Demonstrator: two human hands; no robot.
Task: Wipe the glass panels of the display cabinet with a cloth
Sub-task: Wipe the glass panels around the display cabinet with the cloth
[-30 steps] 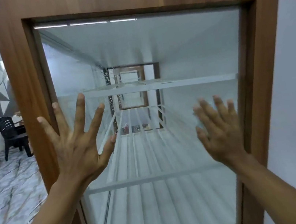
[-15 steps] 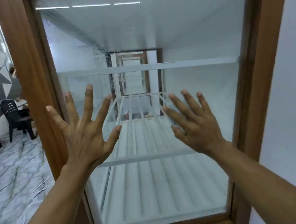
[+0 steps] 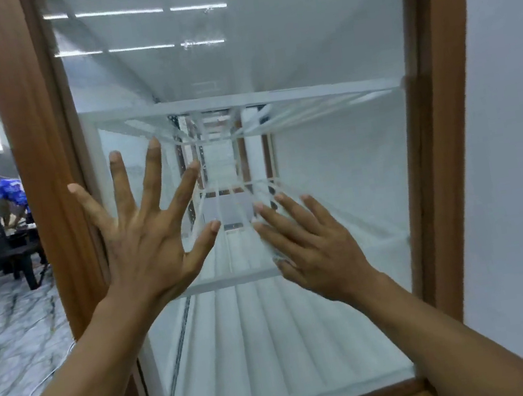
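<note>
A tall display cabinet with a brown wooden frame point(image 3: 446, 170) fills the view. Its glass panel point(image 3: 334, 170) faces me, with white slatted shelves point(image 3: 276, 348) behind it. My left hand point(image 3: 149, 248) is raised before the left part of the glass, fingers spread wide and straight. My right hand point(image 3: 311, 248) is at the middle of the pane, fingers straight and pointing up-left. Neither hand holds anything. No cloth is in view.
A plain white wall point(image 3: 519, 159) runs along the right of the cabinet. To the left lies a marble-patterned floor point(image 3: 12, 353) with a black plastic chair point(image 3: 3, 253) and a person in a blue shirt point(image 3: 7, 195) bent over a table.
My right hand has slid left across the glass, from near the right frame to the middle. The left hand stayed spread at the left side. The view has moved closer.
</note>
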